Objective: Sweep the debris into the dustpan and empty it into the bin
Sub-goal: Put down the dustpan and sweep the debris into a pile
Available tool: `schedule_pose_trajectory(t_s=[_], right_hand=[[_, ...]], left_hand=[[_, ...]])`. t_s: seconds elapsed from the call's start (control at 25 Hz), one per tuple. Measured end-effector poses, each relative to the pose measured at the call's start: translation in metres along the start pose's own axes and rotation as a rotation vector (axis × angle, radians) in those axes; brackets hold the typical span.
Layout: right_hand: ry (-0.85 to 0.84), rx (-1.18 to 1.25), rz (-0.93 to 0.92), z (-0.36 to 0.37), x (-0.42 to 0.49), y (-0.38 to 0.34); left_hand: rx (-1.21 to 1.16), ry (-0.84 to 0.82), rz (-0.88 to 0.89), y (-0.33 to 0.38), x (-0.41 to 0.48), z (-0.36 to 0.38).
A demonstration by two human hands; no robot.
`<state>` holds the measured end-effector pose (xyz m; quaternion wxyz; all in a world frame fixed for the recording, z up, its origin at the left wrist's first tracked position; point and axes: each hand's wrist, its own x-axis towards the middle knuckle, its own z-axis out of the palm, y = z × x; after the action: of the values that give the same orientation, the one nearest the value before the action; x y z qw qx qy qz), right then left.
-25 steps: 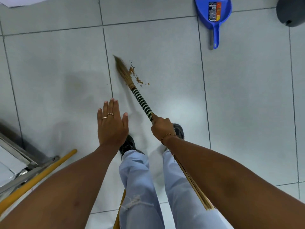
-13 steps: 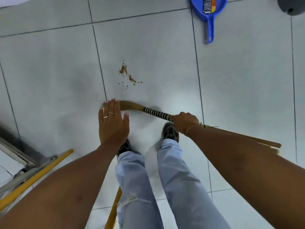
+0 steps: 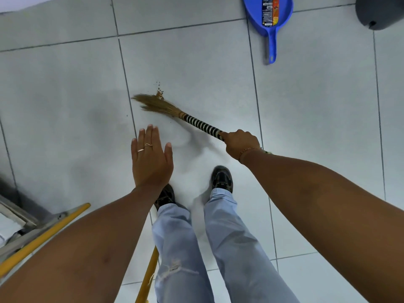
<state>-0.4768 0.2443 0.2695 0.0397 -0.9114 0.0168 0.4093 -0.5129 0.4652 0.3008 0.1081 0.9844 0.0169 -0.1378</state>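
Note:
My right hand (image 3: 240, 143) grips the black-and-white striped handle of a straw broom (image 3: 175, 113). Its bristles lie on the pale tiled floor and touch a small pile of brown debris (image 3: 159, 94) at their far edge. My left hand (image 3: 150, 158) hovers flat and open above the floor, fingers together, holding nothing. A blue dustpan (image 3: 270, 16) lies on the floor at the top right, handle pointing towards me, well apart from the debris. A dark grey bin (image 3: 380, 12) shows partly at the top right corner.
My two feet (image 3: 222, 179) in dark shoes stand just below the hands. A yellow pole (image 3: 43, 237) and a metal frame (image 3: 15, 217) lie at the lower left. Another yellow pole (image 3: 148, 276) runs behind my left leg.
The broom head has swept forward from near my left hand up to the debris. My right hand moved right and forward. The left hand has stayed open.

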Motion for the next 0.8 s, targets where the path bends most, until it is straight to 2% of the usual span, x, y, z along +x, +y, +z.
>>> schedule_pose_trajectory(t_s=[0.16,0.28,0.48,0.6,0.8], right_hand=[[0.12,0.173,0.005,0.02,-0.043,-0.004],[0.142,0.378,0.164,0.03,-0.065,-0.028],[-0.096,0.694,0.565,0.053,-0.087,-0.104],[-0.303,0.721,0.566,0.075,-0.106,-0.156],[-0.322,0.956,0.603,0.081,-0.093,-0.216]], left_hand=[[0.01,0.003,-0.016,-0.029,-0.019,-0.016],[0.031,0.02,-0.004,-0.056,-0.037,-0.028],[0.049,0.057,-0.027,-0.103,-0.057,-0.046],[0.047,0.063,-0.04,-0.122,-0.057,-0.051],[0.041,0.087,-0.049,-0.152,-0.057,-0.051]])
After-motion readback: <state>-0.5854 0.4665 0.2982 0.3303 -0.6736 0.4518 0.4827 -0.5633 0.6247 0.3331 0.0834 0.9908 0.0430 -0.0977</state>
